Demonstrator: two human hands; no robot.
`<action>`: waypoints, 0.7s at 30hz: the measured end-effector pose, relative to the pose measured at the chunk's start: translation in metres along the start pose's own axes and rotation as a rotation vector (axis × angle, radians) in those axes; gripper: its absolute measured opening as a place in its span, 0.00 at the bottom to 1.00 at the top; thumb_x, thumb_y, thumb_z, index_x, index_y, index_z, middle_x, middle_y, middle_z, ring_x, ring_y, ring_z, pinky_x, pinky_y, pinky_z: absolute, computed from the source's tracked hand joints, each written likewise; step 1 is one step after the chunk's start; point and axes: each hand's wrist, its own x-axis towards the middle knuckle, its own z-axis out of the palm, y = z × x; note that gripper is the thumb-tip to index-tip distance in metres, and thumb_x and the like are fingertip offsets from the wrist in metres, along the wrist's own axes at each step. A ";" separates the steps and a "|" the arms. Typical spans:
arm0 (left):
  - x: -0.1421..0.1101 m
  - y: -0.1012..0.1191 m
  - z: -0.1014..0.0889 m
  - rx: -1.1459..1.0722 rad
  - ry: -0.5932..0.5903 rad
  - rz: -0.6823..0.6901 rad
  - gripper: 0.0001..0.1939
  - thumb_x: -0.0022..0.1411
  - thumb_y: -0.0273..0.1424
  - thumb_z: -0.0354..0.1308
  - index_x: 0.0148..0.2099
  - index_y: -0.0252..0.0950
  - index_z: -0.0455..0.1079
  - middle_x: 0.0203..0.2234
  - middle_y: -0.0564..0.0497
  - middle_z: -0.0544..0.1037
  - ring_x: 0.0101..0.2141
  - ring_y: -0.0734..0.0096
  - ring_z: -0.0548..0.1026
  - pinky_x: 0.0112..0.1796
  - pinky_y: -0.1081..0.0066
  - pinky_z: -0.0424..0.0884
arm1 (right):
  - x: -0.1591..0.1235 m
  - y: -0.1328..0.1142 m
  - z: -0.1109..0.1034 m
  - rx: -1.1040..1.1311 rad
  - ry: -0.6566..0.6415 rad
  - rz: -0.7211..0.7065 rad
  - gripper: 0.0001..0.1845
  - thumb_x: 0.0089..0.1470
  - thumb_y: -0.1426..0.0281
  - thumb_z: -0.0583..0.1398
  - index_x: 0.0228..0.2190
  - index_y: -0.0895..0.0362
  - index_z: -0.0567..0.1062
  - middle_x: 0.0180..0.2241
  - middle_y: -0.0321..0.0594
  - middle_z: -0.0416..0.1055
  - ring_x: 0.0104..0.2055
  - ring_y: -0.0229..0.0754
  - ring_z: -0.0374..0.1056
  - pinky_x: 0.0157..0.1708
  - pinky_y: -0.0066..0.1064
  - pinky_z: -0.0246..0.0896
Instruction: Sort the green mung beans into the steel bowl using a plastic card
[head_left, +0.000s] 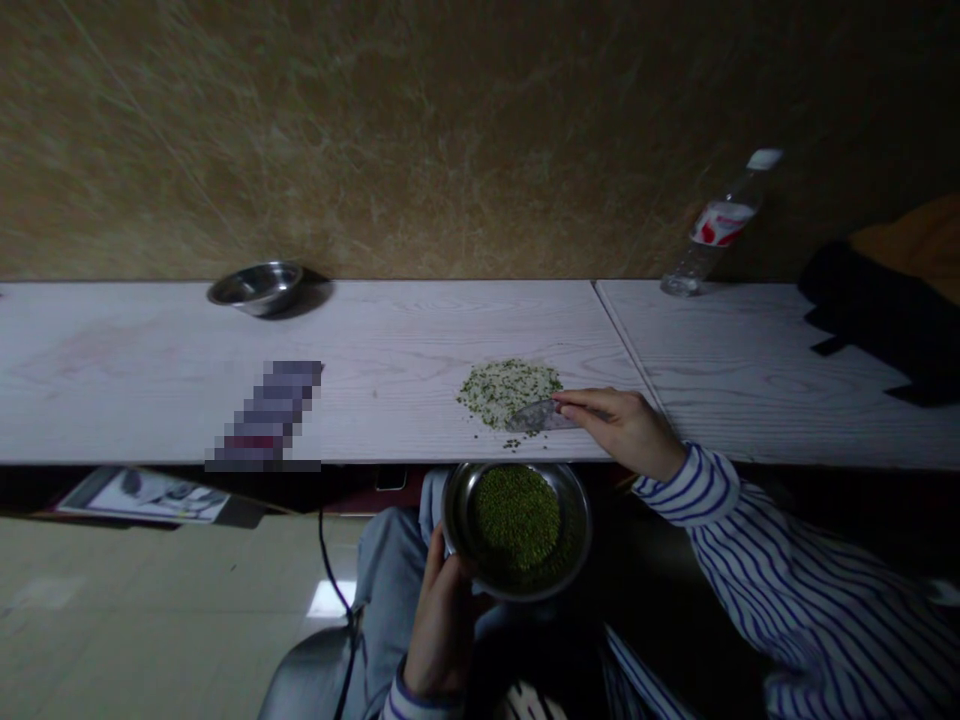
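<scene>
My left hand (441,610) grips the left rim of a round steel bowl (577,540) below the front edge of the table. Inside the bowl lies a heap of small green beans (517,515), like mung beans. Above it on the tabletop is a spread pile of white grains mixed with green beans (506,388). My right hand (626,425) pinches a flat, greyish, pointed piece (544,414), whose exact kind I cannot make out. Its tip rests at the lower right side of the pile. A few loose beans (519,442) lie between the pile and the table edge.
On the white wood-grain table (390,350), a second steel bowl (259,290) stands near the wall. A pixelated flat object (270,415) lies at the left. A clear bottle (712,230) and dark fabric (885,310) are at the right. A black cable (334,575) hangs below.
</scene>
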 end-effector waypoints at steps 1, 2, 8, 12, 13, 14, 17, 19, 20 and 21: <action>0.000 0.000 0.000 0.006 0.002 -0.001 0.30 0.55 0.32 0.58 0.61 0.45 0.62 0.49 0.45 0.73 0.47 0.53 0.69 0.33 0.64 0.73 | 0.000 0.000 0.001 0.009 0.000 0.001 0.14 0.58 0.71 0.60 0.43 0.53 0.83 0.43 0.40 0.82 0.44 0.45 0.80 0.47 0.35 0.76; 0.000 0.000 0.000 0.011 0.002 -0.003 0.31 0.55 0.31 0.58 0.61 0.45 0.62 0.50 0.45 0.73 0.47 0.53 0.69 0.33 0.64 0.73 | 0.001 0.000 0.002 0.019 -0.002 0.000 0.14 0.58 0.72 0.60 0.43 0.53 0.83 0.43 0.40 0.82 0.44 0.45 0.80 0.47 0.34 0.76; 0.001 -0.001 -0.001 0.009 -0.005 0.002 0.32 0.54 0.32 0.59 0.62 0.46 0.62 0.50 0.45 0.73 0.47 0.53 0.70 0.33 0.63 0.74 | -0.002 0.001 0.000 0.045 -0.012 -0.016 0.14 0.58 0.72 0.60 0.43 0.54 0.83 0.43 0.41 0.82 0.43 0.44 0.80 0.46 0.33 0.76; 0.002 -0.001 -0.001 0.015 0.002 -0.005 0.32 0.54 0.33 0.59 0.62 0.46 0.62 0.50 0.45 0.74 0.47 0.53 0.71 0.33 0.64 0.73 | 0.000 0.006 -0.004 0.026 0.010 0.002 0.14 0.58 0.71 0.60 0.43 0.54 0.83 0.42 0.41 0.83 0.44 0.45 0.80 0.45 0.35 0.76; 0.002 -0.001 -0.001 0.017 -0.002 -0.007 0.32 0.54 0.33 0.59 0.63 0.46 0.62 0.50 0.45 0.74 0.47 0.52 0.71 0.33 0.64 0.73 | 0.001 0.007 -0.004 0.024 0.006 0.007 0.14 0.58 0.71 0.60 0.44 0.54 0.83 0.42 0.41 0.83 0.43 0.45 0.80 0.45 0.35 0.77; 0.002 -0.001 -0.001 0.020 -0.007 -0.010 0.33 0.54 0.33 0.58 0.63 0.46 0.62 0.50 0.45 0.74 0.47 0.52 0.71 0.33 0.64 0.73 | 0.001 0.008 -0.004 0.023 -0.002 0.011 0.14 0.58 0.71 0.60 0.44 0.54 0.83 0.42 0.41 0.83 0.43 0.45 0.80 0.45 0.35 0.77; 0.002 0.000 -0.001 0.021 -0.020 -0.010 0.34 0.54 0.32 0.58 0.64 0.48 0.60 0.51 0.45 0.73 0.49 0.52 0.70 0.33 0.64 0.73 | 0.000 0.009 -0.004 0.024 -0.027 0.002 0.14 0.59 0.70 0.60 0.44 0.53 0.83 0.42 0.40 0.83 0.43 0.45 0.80 0.45 0.35 0.77; 0.003 -0.001 -0.001 0.027 -0.019 -0.009 0.35 0.54 0.33 0.57 0.64 0.49 0.59 0.53 0.46 0.73 0.50 0.51 0.69 0.34 0.64 0.73 | -0.002 0.010 -0.006 0.029 -0.032 -0.009 0.14 0.59 0.70 0.60 0.44 0.53 0.83 0.42 0.41 0.83 0.43 0.45 0.80 0.46 0.36 0.77; 0.003 -0.001 -0.001 0.034 -0.014 -0.008 0.35 0.54 0.33 0.57 0.64 0.49 0.59 0.53 0.46 0.72 0.51 0.51 0.69 0.34 0.63 0.73 | -0.003 0.012 -0.006 0.032 -0.026 -0.011 0.14 0.59 0.69 0.60 0.44 0.53 0.83 0.42 0.41 0.83 0.43 0.45 0.80 0.46 0.36 0.77; 0.003 -0.002 -0.001 0.044 -0.007 -0.007 0.34 0.54 0.34 0.57 0.64 0.49 0.59 0.53 0.46 0.73 0.51 0.51 0.70 0.34 0.63 0.73 | -0.003 0.013 -0.007 0.034 -0.016 -0.009 0.14 0.59 0.69 0.60 0.44 0.53 0.83 0.42 0.41 0.83 0.43 0.46 0.80 0.46 0.36 0.76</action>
